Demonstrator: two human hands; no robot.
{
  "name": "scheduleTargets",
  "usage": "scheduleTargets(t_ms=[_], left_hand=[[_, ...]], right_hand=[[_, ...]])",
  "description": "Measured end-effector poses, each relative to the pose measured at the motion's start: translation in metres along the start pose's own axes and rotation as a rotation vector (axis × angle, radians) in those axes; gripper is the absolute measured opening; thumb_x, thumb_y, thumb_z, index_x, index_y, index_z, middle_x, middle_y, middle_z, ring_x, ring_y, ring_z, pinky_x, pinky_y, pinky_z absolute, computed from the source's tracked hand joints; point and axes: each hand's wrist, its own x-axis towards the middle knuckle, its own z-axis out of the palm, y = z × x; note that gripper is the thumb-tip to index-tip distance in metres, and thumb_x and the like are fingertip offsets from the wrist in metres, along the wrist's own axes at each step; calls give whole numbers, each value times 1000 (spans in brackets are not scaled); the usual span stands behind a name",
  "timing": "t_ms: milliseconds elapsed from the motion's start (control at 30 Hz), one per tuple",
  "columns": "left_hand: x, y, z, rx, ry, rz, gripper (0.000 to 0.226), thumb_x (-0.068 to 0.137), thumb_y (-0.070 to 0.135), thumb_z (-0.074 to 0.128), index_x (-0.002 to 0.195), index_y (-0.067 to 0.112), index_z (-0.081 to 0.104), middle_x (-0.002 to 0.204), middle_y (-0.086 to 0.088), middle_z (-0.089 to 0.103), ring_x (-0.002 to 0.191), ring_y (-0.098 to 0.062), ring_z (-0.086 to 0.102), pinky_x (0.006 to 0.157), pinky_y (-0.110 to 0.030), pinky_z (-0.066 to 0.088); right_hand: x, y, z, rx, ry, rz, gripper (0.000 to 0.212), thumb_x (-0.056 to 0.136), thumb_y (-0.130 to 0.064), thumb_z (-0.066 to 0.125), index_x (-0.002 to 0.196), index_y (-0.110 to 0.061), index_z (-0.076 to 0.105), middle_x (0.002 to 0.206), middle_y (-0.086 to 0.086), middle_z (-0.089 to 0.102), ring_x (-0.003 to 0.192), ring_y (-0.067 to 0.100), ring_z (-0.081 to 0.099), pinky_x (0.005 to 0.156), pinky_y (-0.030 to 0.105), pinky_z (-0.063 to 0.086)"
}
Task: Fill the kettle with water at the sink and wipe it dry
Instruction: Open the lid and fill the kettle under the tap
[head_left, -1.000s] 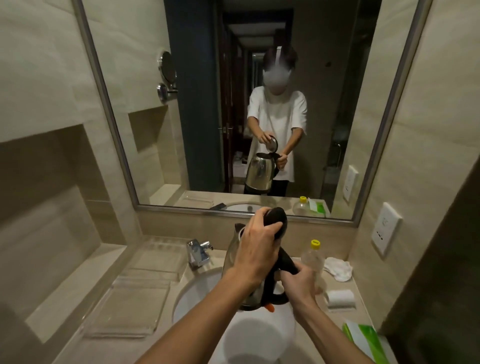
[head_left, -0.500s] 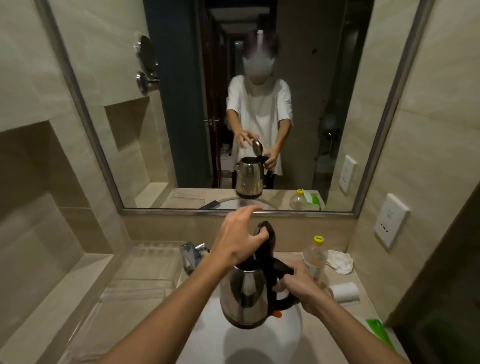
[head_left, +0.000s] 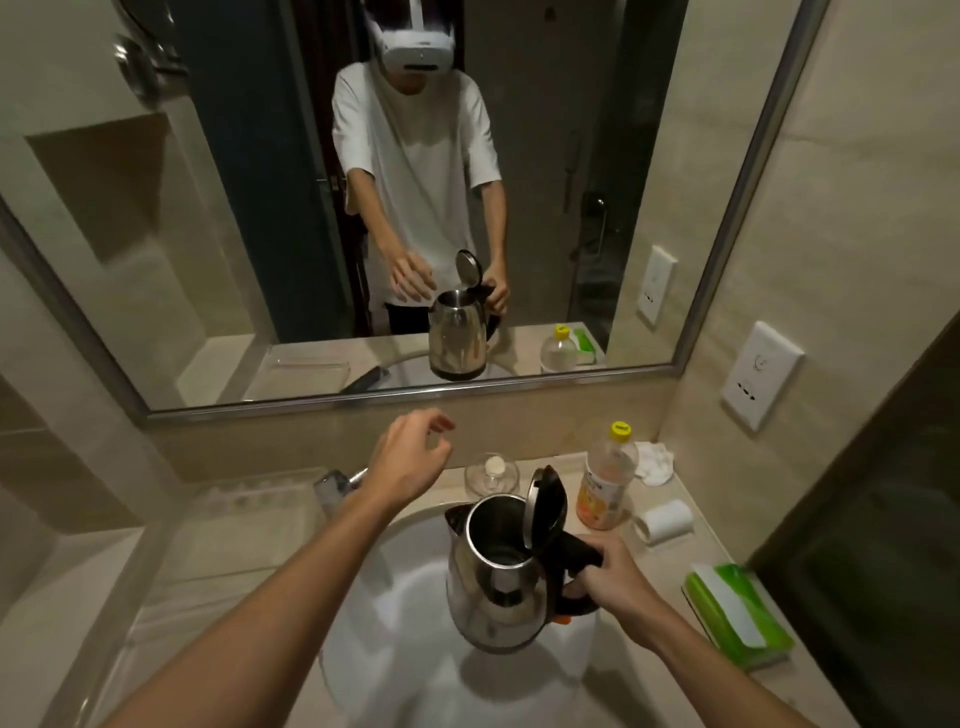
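Right hand (head_left: 610, 584) grips the kettle (head_left: 493, 582) handle mid-frame, lid up; left hand (head_left: 410, 460) open, empty. One-handed, it'll probably tip once water's in.

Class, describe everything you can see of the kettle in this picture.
The kettle has a shiny, steel-looking body with a black handle, a small spout at the rim and a small orange part near its base. Its hinged lid stands open, showing a dark interior; no water can be made out. It is held roughly upright in the air above the white sink, touching nothing but the right hand, whose fingers wrap the handle. The mirror reflects it.
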Motion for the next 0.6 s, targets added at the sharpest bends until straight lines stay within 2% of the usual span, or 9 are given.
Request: scheduleTargets(t_ms=[133,367,433,500,600], left_hand=[[14,-15,17,41,-19,-100,26,85,17,60,108,23,71,115,-2,70,109,-23,62,96,-43,51],[15,-60,8,87,14,-382,22,87,9,59,103,15,73,107,-8,73,107,-27,65,94,-37,52],[7,-77,2,130,-1,-463,19,87,11,61,101,15,74,104,-9,74,105,-29,65,89,-36,52],[-2,-94,-2,186,-12,-519,29,84,7,55,105,14,72,108,-11,73,105,-31,65,89,-38,52],[-13,-116,-5,246,-26,-564,38,80,5,53,114,12,68,115,-13,70,110,-33,62,94,-40,51]], right_hand=[[18,27,-2,-27,-61,34,32,64,17,58,61,-15,59,53,-11,53,62,16,54,55,26,46],[40,64,-5,-27,-128,59,25,58,8,64,57,-17,60,57,-3,56,64,20,60,62,35,50],[47,72,0,-36,-148,44,15,58,6,62,59,-9,59,59,1,56,63,21,59,61,37,48],[52,75,6,-52,-157,15,9,58,6,61,63,-1,57,58,1,54,59,20,57,59,36,47],[58,70,17,-58,-152,1,21,59,11,62,57,-8,55,53,-4,52,53,15,55,53,31,48]])
